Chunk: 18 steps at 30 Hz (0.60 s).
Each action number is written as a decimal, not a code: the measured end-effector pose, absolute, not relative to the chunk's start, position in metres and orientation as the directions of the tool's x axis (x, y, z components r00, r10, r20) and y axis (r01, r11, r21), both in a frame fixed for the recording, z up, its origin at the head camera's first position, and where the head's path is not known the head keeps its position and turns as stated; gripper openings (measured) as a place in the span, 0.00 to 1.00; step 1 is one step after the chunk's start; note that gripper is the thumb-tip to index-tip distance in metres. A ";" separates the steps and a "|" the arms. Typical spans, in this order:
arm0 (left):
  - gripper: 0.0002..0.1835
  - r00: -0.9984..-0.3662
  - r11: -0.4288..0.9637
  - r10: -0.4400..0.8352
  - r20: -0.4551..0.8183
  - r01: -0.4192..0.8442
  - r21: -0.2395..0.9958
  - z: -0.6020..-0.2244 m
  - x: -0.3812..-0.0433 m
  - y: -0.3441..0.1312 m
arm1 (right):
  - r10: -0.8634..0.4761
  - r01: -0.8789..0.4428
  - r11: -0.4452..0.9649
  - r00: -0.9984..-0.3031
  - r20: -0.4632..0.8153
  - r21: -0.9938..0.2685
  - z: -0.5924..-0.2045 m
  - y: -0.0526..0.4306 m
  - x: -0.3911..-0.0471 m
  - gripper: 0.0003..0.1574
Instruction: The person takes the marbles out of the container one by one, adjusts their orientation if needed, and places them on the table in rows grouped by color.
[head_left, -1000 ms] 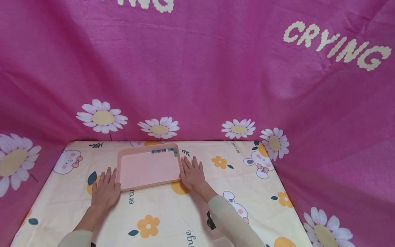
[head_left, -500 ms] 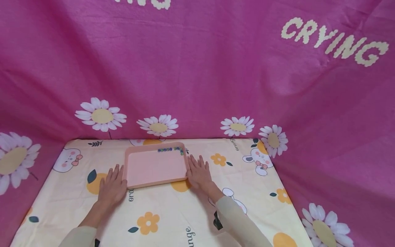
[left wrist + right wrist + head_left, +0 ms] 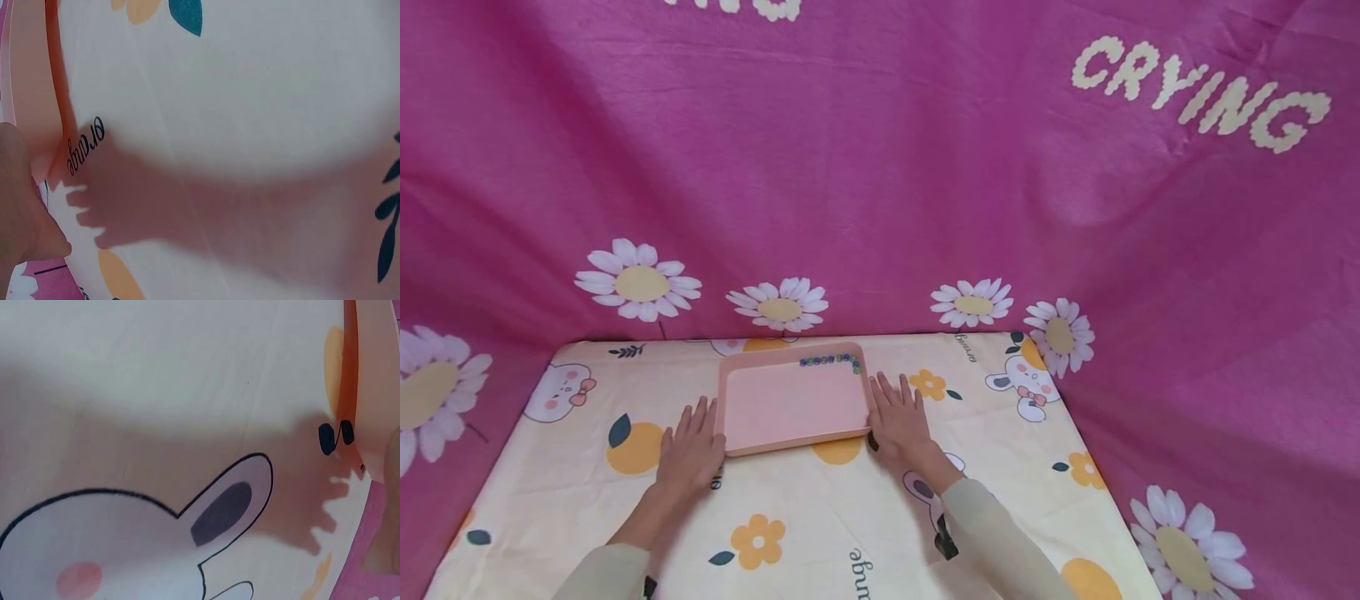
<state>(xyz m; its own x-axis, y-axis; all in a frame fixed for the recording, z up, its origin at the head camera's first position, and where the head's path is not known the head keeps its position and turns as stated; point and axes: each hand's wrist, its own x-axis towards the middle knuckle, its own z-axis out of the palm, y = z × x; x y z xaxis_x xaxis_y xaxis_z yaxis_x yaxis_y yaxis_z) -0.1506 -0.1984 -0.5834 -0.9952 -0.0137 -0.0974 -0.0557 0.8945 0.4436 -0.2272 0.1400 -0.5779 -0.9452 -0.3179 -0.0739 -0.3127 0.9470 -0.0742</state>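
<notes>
A shallow pink rectangular tray (image 3: 790, 412) lies across the patterned cloth in the head view. Several small round blue and green balls (image 3: 823, 361), like marbles or beads, sit in a row along its far wall and bend round the far right corner. Against the tray's left side rests my left hand (image 3: 692, 448), fingers extended. My right hand (image 3: 901, 421) presses on the right side, its fingers also straight. The left wrist view shows part of that hand (image 3: 24, 212) beside the tray wall (image 3: 37, 75). At the right wrist view's edge, the tray wall (image 3: 377, 369) meets a blurred hand (image 3: 389, 519).
The table is covered with a cream cloth (image 3: 820, 517) printed with flowers, oranges and rabbits. Beyond its back and side edges hangs a magenta curtain (image 3: 880, 167) with daisies and lettering.
Both hands and the tray have moved to the right together across the cloth. The balls have stayed gathered along the far wall and far right corner.
</notes>
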 end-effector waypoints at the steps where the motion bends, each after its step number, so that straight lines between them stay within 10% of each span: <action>1: 0.34 -0.995 0.891 -0.013 -0.101 -0.057 0.450 -0.582 -0.151 -0.197 | -0.318 -0.313 0.947 -0.945 -0.071 -0.072 -0.578 0.141 -0.227 0.37; 18: 0.34 -0.989 0.889 -0.009 -0.150 -0.077 0.451 -0.585 -0.152 -0.181 | -0.312 -0.309 0.941 -0.950 0.000 -0.138 -0.580 0.158 -0.218 0.35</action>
<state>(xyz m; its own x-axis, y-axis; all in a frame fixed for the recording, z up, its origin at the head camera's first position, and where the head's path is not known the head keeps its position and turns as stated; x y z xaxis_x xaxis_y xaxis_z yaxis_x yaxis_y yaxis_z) -0.1515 -0.1815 -0.5846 -0.9886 -0.0092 -0.1503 -0.0768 0.8894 0.4506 -0.2181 0.1581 -0.5799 -0.9502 -0.3116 0.0000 -0.3086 0.9411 -0.1380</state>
